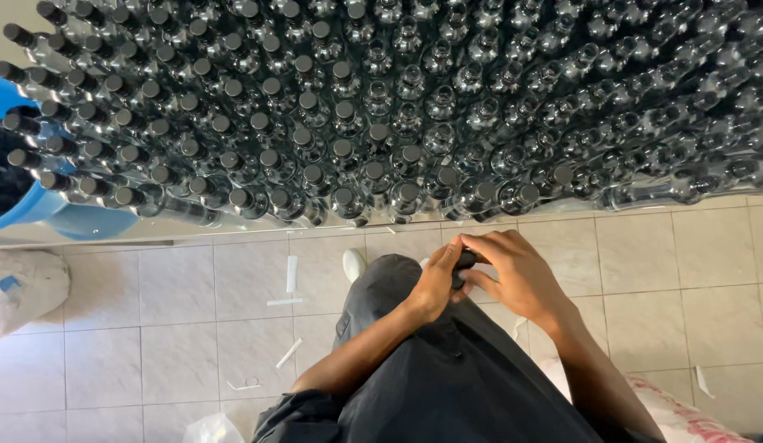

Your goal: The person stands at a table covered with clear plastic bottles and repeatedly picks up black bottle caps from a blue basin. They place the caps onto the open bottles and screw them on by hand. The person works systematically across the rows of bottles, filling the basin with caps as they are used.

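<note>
Arms: bare from elbow to wrist, no watch or bands
Left hand: ungloved
Right hand: ungloved
Trousers: dark grey, loose
Shoe: white toe, far of knee

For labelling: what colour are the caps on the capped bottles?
Black, on clear bottles; shows in the head view.

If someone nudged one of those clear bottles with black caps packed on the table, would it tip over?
A clear capped bottle looks tall and narrow, so alone it would probably tip easily. Packed against its neighbours, it likely just leans. They seem empty, so probably light; if glass, fragile, though the material is hard to tell.
</note>
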